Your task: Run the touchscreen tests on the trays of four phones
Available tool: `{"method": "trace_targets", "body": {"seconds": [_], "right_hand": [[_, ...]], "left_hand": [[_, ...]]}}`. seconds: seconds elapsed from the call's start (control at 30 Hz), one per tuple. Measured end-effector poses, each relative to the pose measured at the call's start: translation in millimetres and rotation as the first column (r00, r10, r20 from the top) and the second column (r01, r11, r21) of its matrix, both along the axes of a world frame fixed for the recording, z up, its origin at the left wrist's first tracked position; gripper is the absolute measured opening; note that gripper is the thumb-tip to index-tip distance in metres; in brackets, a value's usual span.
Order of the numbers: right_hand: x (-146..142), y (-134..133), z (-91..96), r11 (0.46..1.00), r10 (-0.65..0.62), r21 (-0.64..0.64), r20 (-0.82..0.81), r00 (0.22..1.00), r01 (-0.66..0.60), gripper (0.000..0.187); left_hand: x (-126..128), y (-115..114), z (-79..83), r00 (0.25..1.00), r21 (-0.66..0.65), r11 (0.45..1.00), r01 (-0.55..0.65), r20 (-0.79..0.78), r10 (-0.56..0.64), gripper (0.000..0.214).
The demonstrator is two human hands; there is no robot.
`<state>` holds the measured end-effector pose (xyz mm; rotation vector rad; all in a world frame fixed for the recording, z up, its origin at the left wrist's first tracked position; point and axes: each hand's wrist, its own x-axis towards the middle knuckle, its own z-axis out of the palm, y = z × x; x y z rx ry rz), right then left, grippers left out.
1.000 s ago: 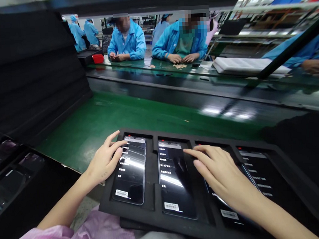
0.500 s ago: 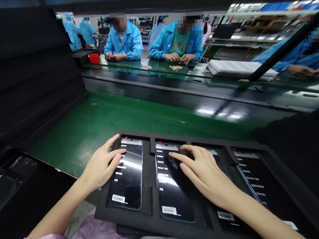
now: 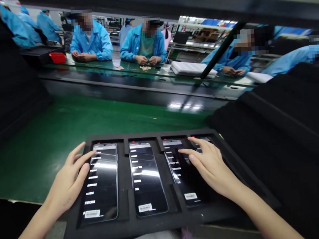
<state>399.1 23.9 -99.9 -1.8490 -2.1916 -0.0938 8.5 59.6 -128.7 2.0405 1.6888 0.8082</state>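
A black foam tray carries several smartphones in separate slots, their lit screens showing white text menus. Over the upper left edge of the leftmost smartphone is my left hand, open, its index fingertip at the top of the list. The second smartphone lies untouched between my hands. My right hand, also open, hovers over or touches the third smartphone with its index finger; contact is not certain. Behind that hand, a fourth smartphone is mostly hidden. Neither hand grips anything.
Beyond the tray lies a green work surface. Dark stacked material rises on the right, more on the left. Across a dark rail, co-workers in blue coats sit at a bench with a red bin and a white stack.
My view has turned right. My right hand has gone from the second smartphone to the third. The leftmost smartphone now displays a longer list, with my left hand still at its upper edge.
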Motion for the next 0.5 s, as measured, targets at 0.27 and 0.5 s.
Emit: {"method": "trace_targets", "body": {"seconds": [0.27, 0.5], "right_hand": [[12.4, -3.3, 1.8, 0.998, 0.022, -0.053, 0.012, 1.000, -0.021, 0.043], [54.0, -11.4, 3.9, 0.957, -0.281, 0.054, -0.079, 0.956, 0.286, 0.051]], "left_hand": [[12.1, -6.6, 14.9, 0.992, -0.104, 0.990, -0.095, 0.072, 0.103, 0.038], [2.4, -0.6, 0.0, 0.995, -0.033, 0.996, -0.081, 0.060, 0.083, 0.033]]}}
